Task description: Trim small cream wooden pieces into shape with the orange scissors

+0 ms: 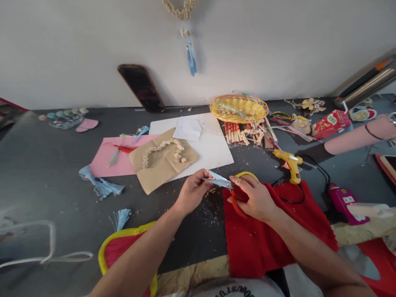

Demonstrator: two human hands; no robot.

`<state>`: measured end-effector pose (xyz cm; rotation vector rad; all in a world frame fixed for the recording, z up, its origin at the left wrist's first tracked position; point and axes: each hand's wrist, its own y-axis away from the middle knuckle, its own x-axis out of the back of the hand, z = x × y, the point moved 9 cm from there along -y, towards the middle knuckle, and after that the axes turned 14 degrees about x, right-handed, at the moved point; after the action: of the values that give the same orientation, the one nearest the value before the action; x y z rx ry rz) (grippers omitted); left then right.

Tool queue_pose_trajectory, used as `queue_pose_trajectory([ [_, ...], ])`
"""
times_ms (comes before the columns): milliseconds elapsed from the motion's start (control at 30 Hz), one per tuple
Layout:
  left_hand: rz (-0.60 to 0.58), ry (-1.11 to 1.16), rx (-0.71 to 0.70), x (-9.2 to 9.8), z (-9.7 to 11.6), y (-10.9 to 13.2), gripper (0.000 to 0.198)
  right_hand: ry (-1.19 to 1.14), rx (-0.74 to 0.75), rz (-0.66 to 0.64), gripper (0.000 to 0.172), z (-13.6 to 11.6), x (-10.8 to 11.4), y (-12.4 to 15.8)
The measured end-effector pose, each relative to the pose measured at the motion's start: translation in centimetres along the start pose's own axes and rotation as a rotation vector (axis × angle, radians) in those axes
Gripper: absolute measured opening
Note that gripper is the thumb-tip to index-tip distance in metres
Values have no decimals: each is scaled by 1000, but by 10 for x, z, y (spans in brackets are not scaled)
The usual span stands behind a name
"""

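Note:
In my right hand (255, 196) is a pair of scissors (221, 180) with orange and yellow handles, its blades apart and pointing left. My left hand (193, 189) pinches at the blade tips; whatever sits between its fingers is too small to make out. Small tan bits (210, 192) lie on the dark table just below the blades. Red cloth (253, 243) spreads under my right hand and forearm. Beyond my left hand, a curved string of pale beads or pieces (163, 147) rests on brown paper (148, 177).
A yellow basket (238, 119) stands at the back, near red-tipped sticks (232, 133). To the right are a yellow glue gun (289, 164), a purple power block (343, 202) and a pink bottle (359, 138). Blue tassels (100, 181) lie left, and a phone (142, 88) leans on the wall.

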<state>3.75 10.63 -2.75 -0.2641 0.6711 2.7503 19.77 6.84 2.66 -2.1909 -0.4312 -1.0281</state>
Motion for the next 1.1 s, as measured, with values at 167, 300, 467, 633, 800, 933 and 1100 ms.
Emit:
queue_pose_trajectory([
  [167,-11,-22,-10,-2,2,1,32,-26,-9,-3,55,0,0,0],
  [300,-13,-50,-21,-4,5,2,33,-11,-1,1,54,-2,2,-1],
  [467,-7,-56,-12,-4,8,3,35,22,20,-4,55,-1,-1,1],
  [633,-13,-12,-14,-4,8,2,33,61,43,2,51,1,-4,4],
  [800,-43,78,0,-5,5,0,32,87,36,-3,52,0,-5,4],
  [933,-80,115,25,-6,0,0,31,116,46,6,53,-5,-2,1],
  [1100,-115,69,45,-8,-3,0,32,112,50,-1,54,-7,0,-1],
])
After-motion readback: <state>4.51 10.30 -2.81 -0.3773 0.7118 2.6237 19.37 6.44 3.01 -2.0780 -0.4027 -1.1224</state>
